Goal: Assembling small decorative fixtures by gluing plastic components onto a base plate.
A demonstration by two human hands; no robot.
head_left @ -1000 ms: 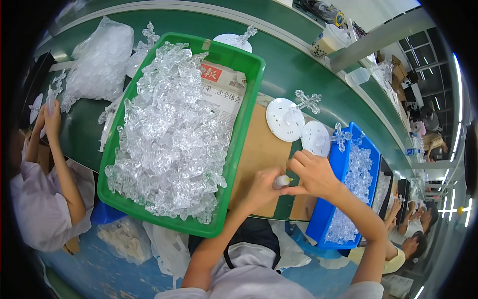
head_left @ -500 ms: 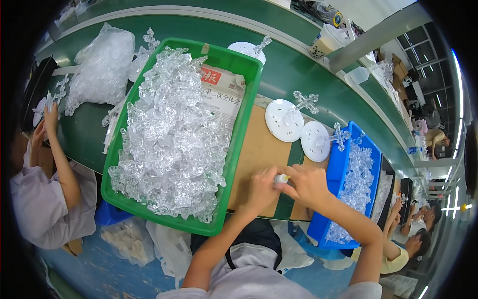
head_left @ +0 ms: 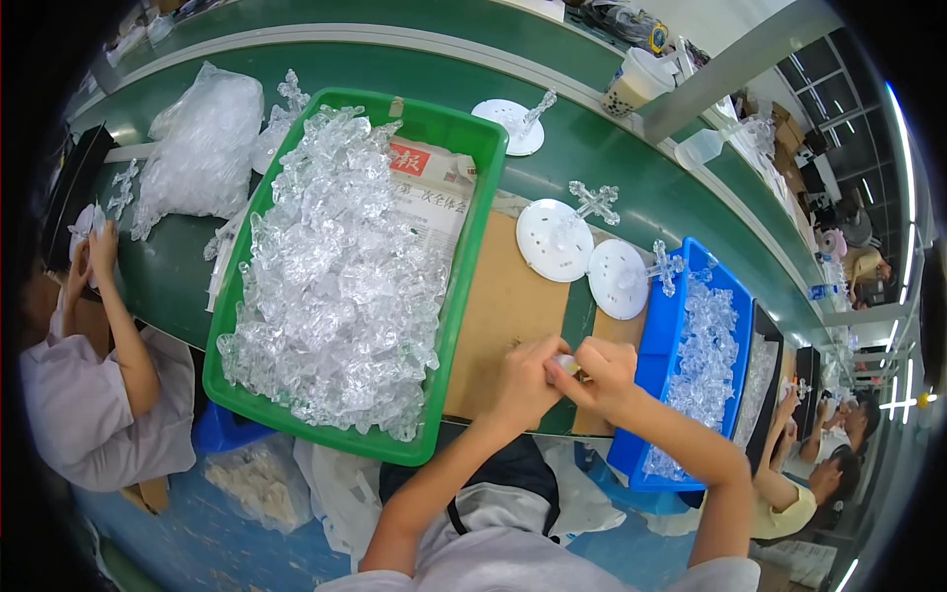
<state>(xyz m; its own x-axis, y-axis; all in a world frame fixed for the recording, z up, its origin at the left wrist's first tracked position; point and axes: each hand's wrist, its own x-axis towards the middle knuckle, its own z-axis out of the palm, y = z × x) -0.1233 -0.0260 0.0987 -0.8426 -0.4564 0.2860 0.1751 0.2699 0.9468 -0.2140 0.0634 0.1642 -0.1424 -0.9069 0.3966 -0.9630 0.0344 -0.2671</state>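
Desk: green surface [head_left: 641, 187], cardboard [head_left: 503, 286] beyond the hands; green tub [head_left: 489, 197] to their left, blue bin [head_left: 661, 350] to their right.
Room: co-worker [head_left: 109, 405] far left of them.
Since a second ago: right hand [head_left: 606, 375] lower, less arched.
Left hand [head_left: 530, 383]: curled around small white bottle [head_left: 564, 364], between both hands.
Right hand: fingers bent, thumb by bottle; pinching, cannot tell.

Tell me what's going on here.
The person's left hand holds a small pale item, mostly hidden, with the right hand close against it. A green tray heaped with clear pieces sits to the left, a blue bin of more to the right, and two white discs with clear crosses lie beyond.
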